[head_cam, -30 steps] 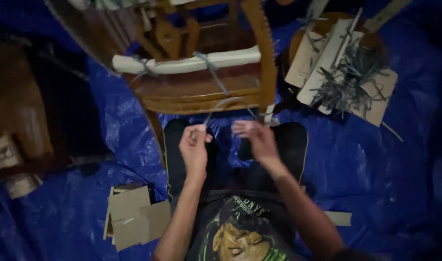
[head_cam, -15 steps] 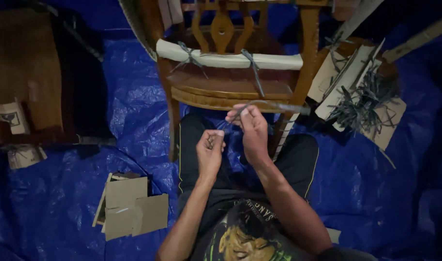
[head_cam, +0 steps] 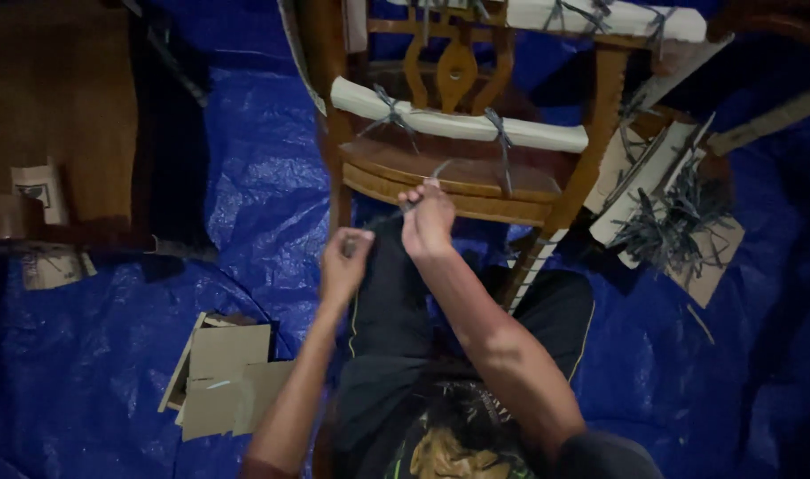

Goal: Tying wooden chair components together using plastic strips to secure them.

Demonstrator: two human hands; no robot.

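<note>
Right, the grey strap (head_cam: 396, 213) is stretched taut between both hands, running just in front of the wooden chair's seat rail. The right hand (head_cam: 427, 217) is clenched tight around the strap's upper end, knuckles up against the front edge of the seat, with a short tail of strap sticking up past the fingers. The left hand (head_cam: 344, 264) sits lower and nearer the body, fist closed on the other end, hovering over the person's dark-trousered leg.

Straight ahead stands the wooden chair (head_cam: 462, 177), its carved back splat facing the camera. A white padding strip (head_cam: 458, 124) lies across its seat, cinched down by two grey ties that cross it. A second white padded strip (head_cam: 618, 18) runs along the rail at the top of the view, tied the same way.

Off to the right, a loose heap of grey straps (head_cam: 666, 222) lies on flat cardboard pieces (head_cam: 640, 177), well apart from the hands. To the lower left, a small stack of cardboard sheets (head_cam: 223, 368) rests near the left forearm. Everything sits on a crumpled blue tarp (head_cam: 263, 186) covering the floor. At far left there is a brown wooden piece (head_cam: 59, 106), dim and hard to make out.
</note>
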